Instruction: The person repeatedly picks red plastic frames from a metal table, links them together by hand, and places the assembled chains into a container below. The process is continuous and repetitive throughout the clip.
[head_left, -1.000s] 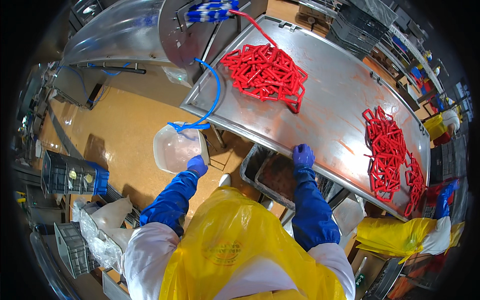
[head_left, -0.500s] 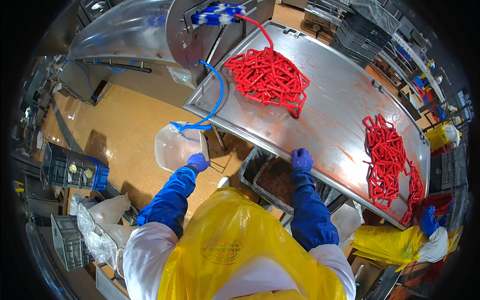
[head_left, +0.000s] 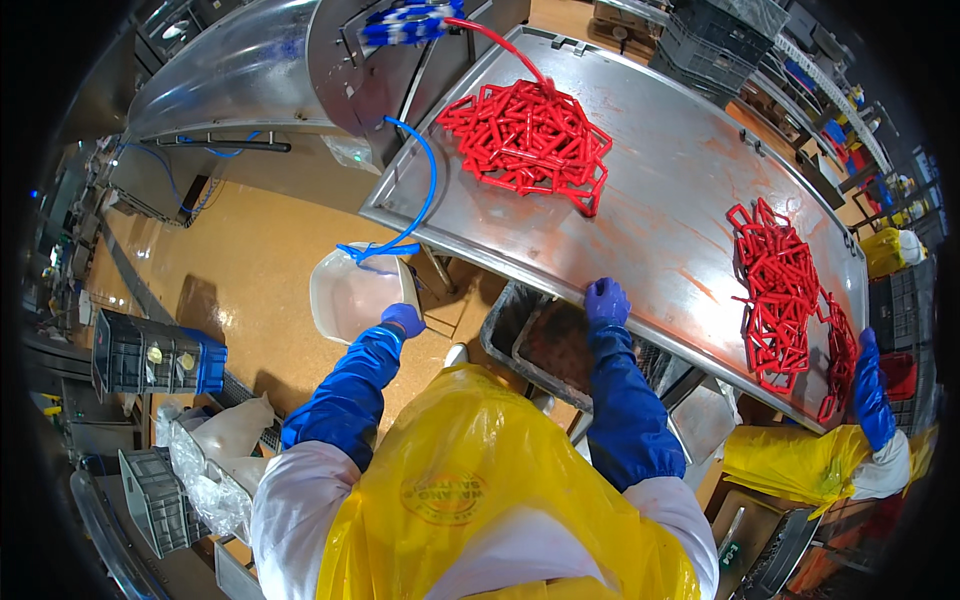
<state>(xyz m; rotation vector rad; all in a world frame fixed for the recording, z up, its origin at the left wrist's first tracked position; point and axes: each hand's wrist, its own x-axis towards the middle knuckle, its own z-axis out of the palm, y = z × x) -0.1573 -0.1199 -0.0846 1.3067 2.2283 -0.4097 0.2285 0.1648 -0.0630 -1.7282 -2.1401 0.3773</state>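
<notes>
My left hand [head_left: 404, 319], in a purple glove, is closed on the near right rim of a white tub [head_left: 352, 295]. A blue hose [head_left: 430, 190] hangs down from the machine, its end lying across that tub's far rim. At the front edge of the steel table [head_left: 660, 190] my right hand [head_left: 606, 301], also gloved, is closed over the lip. On the table a pile of linked red sausages [head_left: 530, 140] lies beyond my right hand. One sausage strand [head_left: 500, 45] runs from the pile up to the machine's blue-and-white belts [head_left: 405, 22]. Another sausage heap [head_left: 775, 290] lies toward the right end.
Under the table's front edge stands a dark bin [head_left: 510, 320] beside my right forearm. A co-worker's blue sleeve [head_left: 872, 395] reaches to the table's right end. Crates [head_left: 160, 355] and clear plastic bags [head_left: 215, 460] sit at left. The steel machine [head_left: 240, 80] stands at far left.
The whole view has shifted slightly. At the right, the co-worker's arm has reached up toward the table's end. My hands keep their places on the tub and the table edge.
</notes>
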